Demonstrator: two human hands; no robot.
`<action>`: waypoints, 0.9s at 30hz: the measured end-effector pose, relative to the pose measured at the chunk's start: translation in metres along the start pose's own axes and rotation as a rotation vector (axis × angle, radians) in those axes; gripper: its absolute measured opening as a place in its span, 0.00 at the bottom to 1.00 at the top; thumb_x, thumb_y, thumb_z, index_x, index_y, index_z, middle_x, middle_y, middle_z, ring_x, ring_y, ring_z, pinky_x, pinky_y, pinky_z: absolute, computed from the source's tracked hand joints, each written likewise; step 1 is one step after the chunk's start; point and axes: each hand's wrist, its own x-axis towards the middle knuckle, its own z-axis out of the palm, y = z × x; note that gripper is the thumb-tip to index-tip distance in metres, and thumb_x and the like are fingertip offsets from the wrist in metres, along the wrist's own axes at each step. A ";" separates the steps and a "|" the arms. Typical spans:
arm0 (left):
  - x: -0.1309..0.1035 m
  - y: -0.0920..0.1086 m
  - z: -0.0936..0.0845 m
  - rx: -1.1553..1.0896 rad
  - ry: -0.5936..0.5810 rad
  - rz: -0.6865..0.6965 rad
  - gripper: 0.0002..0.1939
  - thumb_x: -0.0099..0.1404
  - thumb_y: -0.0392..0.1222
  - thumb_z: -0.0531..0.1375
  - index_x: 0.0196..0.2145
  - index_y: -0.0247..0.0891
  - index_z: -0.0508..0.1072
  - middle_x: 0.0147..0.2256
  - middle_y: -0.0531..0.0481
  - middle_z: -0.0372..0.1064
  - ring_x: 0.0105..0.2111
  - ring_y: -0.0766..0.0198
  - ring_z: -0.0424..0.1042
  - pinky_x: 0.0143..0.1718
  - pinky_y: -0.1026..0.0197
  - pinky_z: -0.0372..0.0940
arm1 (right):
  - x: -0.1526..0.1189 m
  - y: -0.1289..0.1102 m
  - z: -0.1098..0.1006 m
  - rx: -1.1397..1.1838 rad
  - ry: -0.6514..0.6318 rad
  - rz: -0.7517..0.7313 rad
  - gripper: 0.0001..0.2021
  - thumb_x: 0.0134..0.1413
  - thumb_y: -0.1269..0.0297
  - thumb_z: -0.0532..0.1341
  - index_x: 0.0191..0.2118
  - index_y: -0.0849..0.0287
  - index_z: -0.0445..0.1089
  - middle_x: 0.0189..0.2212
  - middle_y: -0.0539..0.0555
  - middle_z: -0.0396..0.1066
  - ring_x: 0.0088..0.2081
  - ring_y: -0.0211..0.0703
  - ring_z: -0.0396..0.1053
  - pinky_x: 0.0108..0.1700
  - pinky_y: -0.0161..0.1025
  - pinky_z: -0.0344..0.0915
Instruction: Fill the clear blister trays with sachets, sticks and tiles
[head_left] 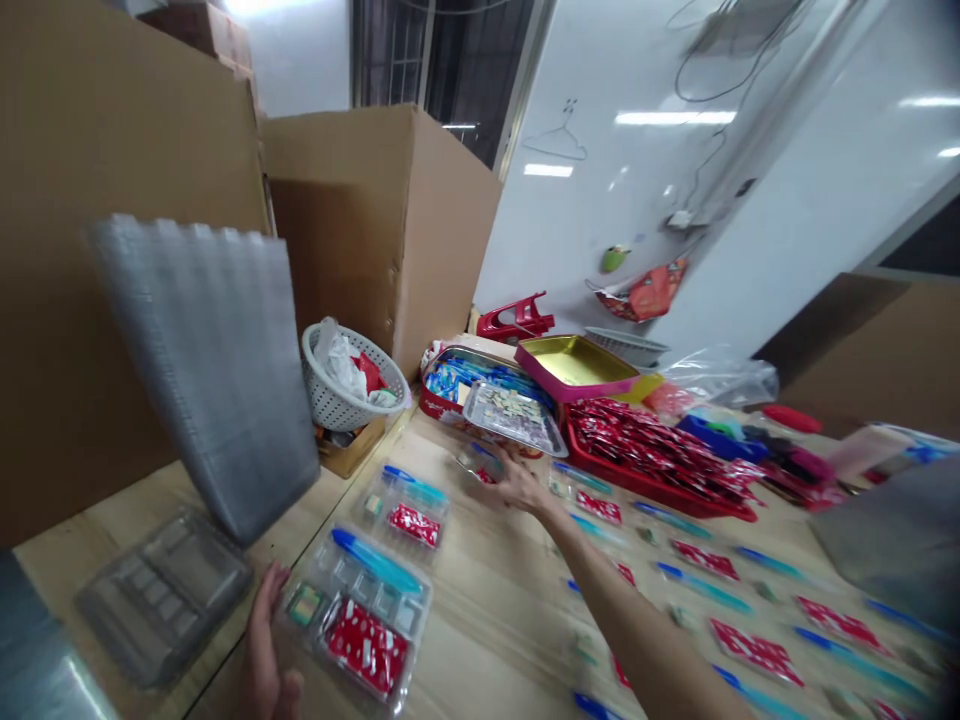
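My right hand (pixel 517 482) reaches to the back of the wooden table, its fingers closed on a small clear tray (pixel 480 464) with a red packet in it. Low on the left, my left hand (pixel 266 650) has its fingers apart, beside a filled clear tray (pixel 360 615) holding a blue pen, a red dotted packet and a small green-and-tan piece. Behind that one lies another filled tray (pixel 409 508). Rows of similar filled trays (pixel 705 560) cover the right side, blurred. Unfilled clear trays (pixel 165 600) lie left of my left hand.
A tall stack of clear trays (pixel 217 370) leans at left, near cardboard boxes (pixel 337 200). Behind stand a white basket (pixel 352 400), a tin of blue pens (pixel 442 385), a metal tray of small pieces (pixel 517 415), a red tray of packets (pixel 652 450) and a gold-lined tin (pixel 574 362).
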 end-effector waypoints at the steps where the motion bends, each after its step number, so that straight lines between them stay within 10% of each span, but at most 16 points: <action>1: 0.000 0.002 0.000 -0.007 -0.005 0.001 0.47 0.56 0.71 0.48 0.63 0.35 0.47 0.60 0.36 0.52 0.59 0.40 0.53 0.60 0.41 0.48 | -0.004 -0.008 -0.001 -0.008 -0.015 -0.018 0.40 0.34 0.54 0.68 0.59 0.51 0.60 0.52 0.58 0.64 0.53 0.60 0.61 0.51 0.50 0.57; 12: -0.004 0.013 -0.003 0.028 -0.045 0.005 0.43 0.61 0.66 0.45 0.65 0.35 0.44 0.62 0.35 0.48 0.60 0.44 0.52 0.60 0.42 0.48 | -0.049 -0.132 0.049 -0.230 -0.200 -0.384 0.50 0.34 0.44 0.67 0.63 0.57 0.50 0.49 0.62 0.60 0.49 0.56 0.60 0.49 0.49 0.55; 27: -0.007 0.016 -0.004 0.060 -0.106 -0.060 0.42 0.62 0.65 0.47 0.65 0.36 0.43 0.62 0.34 0.47 0.62 0.44 0.49 0.60 0.41 0.47 | -0.048 -0.129 0.065 -0.446 -0.285 -0.373 0.59 0.31 0.50 0.69 0.67 0.55 0.36 0.56 0.67 0.54 0.52 0.63 0.56 0.51 0.51 0.53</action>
